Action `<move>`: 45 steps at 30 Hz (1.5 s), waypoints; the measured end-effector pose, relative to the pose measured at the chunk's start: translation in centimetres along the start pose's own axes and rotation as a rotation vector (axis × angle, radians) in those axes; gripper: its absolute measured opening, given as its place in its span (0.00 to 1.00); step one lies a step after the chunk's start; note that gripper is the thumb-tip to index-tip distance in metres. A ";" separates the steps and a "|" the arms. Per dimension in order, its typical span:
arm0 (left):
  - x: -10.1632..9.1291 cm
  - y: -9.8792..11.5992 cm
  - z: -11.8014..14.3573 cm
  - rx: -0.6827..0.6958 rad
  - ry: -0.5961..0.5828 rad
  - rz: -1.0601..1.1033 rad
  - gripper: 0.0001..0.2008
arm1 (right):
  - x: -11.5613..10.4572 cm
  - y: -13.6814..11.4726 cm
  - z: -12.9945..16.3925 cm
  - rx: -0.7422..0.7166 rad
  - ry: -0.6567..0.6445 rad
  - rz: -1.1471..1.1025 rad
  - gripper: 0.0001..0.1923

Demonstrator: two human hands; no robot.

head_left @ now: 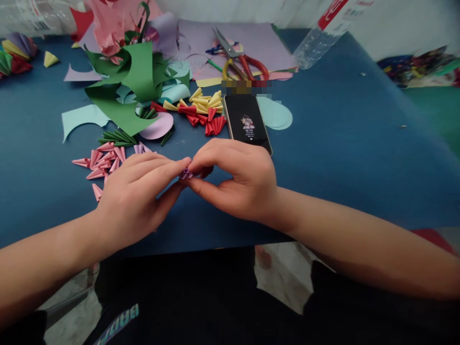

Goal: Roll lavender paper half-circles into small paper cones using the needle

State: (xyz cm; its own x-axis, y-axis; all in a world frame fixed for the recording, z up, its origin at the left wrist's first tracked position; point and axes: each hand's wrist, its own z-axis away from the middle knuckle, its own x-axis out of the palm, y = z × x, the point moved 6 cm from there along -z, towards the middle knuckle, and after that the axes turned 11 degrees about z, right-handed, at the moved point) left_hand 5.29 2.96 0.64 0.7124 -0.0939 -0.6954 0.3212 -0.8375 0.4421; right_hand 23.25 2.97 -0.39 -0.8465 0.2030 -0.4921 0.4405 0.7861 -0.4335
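Between my two hands, just above the table's near edge, is a small bunch of purple paper cones [186,174], their round open ends facing me. My left hand [138,189] pinches the bunch from the left with thumb and fingertips. From the right, my right hand [235,179] pinches it too, its fingers curled. Most of the bunch is hidden by the fingers. Pink paper cones [102,163] lie loose beside and behind my left hand, with a few lilac cones [142,148] partly covered by it.
Dark green cones [117,138], yellow cones [206,100] and red cones [215,123] lie farther back. A phone [247,122] rests beyond my right hand, near pale blue paper circles [276,113]. Scissors [239,57], green paper scraps [142,72] and a plastic bottle [323,36] are at the back.
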 end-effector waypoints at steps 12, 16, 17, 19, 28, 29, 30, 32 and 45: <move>0.6 -1.4 -0.4 -0.007 -0.047 0.028 0.11 | -0.5 -0.5 0.0 -0.132 0.008 0.081 0.03; 0.7 -2.6 -0.3 -0.122 -0.124 0.010 0.12 | -1.4 -0.6 -0.3 -0.009 0.143 -0.099 0.03; 0.7 -3.0 -0.2 -0.165 -0.151 -0.002 0.12 | -1.7 0.0 -0.3 0.079 0.205 -0.159 0.02; 0.8 -3.5 -0.1 -0.245 -0.201 -0.018 0.11 | -1.9 1.8 -0.2 0.285 0.287 -0.238 0.04; -0.4 -3.2 -0.4 -0.250 -0.156 0.014 0.04 | 1.8 5.1 0.2 0.294 -0.261 0.131 0.03; -0.4 -3.2 -0.5 -0.239 -0.152 0.007 0.03 | 1.9 5.1 0.3 0.282 -0.288 0.164 0.02; -0.4 -3.2 -0.5 -0.233 -0.152 0.000 0.03 | 2.0 5.1 0.4 0.277 -0.302 0.191 0.02; -0.2 -3.3 -0.5 -0.232 -0.169 -0.012 0.04 | 1.8 5.0 0.4 0.252 -0.307 0.221 0.02; -3.7 -6.9 -1.3 -0.510 -0.485 -0.317 0.11 | 3.2 4.8 0.9 0.214 -0.616 0.311 0.07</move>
State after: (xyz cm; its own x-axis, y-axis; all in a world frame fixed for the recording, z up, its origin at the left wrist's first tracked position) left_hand 1.26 9.80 0.94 0.2228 -0.2149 -0.9509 0.7959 -0.5232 0.3047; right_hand 22.94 6.90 -4.70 -0.3781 -0.0171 -0.9256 0.7361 0.6009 -0.3117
